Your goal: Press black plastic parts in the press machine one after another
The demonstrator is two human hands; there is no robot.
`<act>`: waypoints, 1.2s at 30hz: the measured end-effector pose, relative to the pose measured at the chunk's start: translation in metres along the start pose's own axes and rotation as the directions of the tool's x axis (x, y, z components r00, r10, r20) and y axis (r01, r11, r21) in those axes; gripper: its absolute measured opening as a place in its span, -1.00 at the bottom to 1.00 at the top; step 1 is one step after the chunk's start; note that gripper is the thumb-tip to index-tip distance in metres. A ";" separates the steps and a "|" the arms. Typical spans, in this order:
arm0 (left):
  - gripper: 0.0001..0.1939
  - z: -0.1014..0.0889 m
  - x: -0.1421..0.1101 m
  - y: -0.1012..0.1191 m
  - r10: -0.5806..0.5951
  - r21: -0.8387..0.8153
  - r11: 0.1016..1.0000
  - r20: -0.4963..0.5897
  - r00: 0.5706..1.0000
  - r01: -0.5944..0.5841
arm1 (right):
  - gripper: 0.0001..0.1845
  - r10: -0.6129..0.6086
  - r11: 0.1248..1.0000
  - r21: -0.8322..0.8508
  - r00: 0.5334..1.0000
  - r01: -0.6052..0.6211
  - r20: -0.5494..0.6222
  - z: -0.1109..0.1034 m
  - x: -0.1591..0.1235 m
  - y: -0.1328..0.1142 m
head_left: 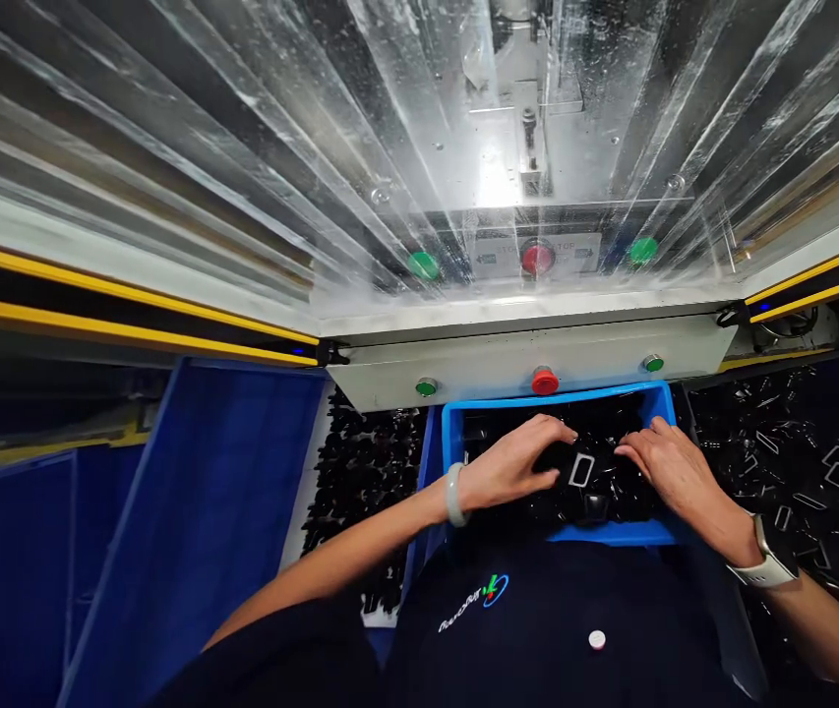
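A blue plastic bin (455,433) in front of me is full of small black parts (596,501). My left hand (518,462), with a pale bangle on the wrist, lies in the bin, fingers curled over a black part beside a rectangular frame-shaped piece (581,470). My right hand (666,467), with a watch on the wrist, rests on the parts just right of that piece, fingers bent down into the pile. What each hand grips is hidden among the dark parts.
A machine panel (463,369) behind the bin carries two green buttons (426,386) and a red button (544,380). A clear guard (463,147) rises above. Trays of black parts lie left (360,472) and right (795,442). A large blue bin (205,511) stands at left.
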State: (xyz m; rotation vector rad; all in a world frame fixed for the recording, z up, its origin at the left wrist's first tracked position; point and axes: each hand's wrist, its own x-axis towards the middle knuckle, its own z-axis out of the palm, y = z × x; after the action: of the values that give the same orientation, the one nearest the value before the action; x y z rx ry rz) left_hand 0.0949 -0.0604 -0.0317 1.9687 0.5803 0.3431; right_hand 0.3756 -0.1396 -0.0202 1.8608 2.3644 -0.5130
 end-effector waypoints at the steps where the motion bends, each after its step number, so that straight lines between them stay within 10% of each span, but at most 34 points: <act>1: -0.53 0.000 -0.006 0.005 -0.086 -0.150 0.986 -0.103 0.991 0.069 | -0.59 0.017 0.995 0.103 0.999 -0.012 -0.049 -0.004 0.000 -0.001; 8: -0.68 0.007 -0.016 0.028 -0.397 -0.495 0.854 -0.415 0.819 0.163 | -0.61 0.325 0.685 0.705 0.943 -0.184 -0.069 -0.045 0.008 -0.028; 15: -0.61 0.005 -0.003 0.034 -0.418 -0.603 0.794 -0.457 0.785 0.072 | -0.64 0.317 0.184 0.979 0.948 -0.084 0.022 -0.051 0.022 -0.064; 21: -0.61 0.008 0.005 0.039 -0.398 -0.612 0.791 -0.511 0.762 0.002 | -0.68 0.314 0.418 0.900 0.949 -0.124 -0.015 -0.047 0.029 -0.074; 30: -0.54 -0.003 0.014 0.041 -0.394 -0.624 0.782 -0.500 0.771 -0.005 | -0.65 0.283 0.481 0.867 0.959 -0.128 -0.016 -0.056 0.040 -0.068; 36: -0.84 -0.051 0.038 0.040 -0.327 -0.427 0.904 -0.646 0.689 0.029 | -0.63 0.175 0.605 0.796 0.977 -0.011 -0.120 -0.090 0.084 -0.056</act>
State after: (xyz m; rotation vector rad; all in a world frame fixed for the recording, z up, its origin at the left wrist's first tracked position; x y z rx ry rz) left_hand 0.1122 -0.0164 0.0269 1.3237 1.1001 1.0381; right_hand 0.3128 -0.0444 0.0529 2.4153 2.2954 -1.6877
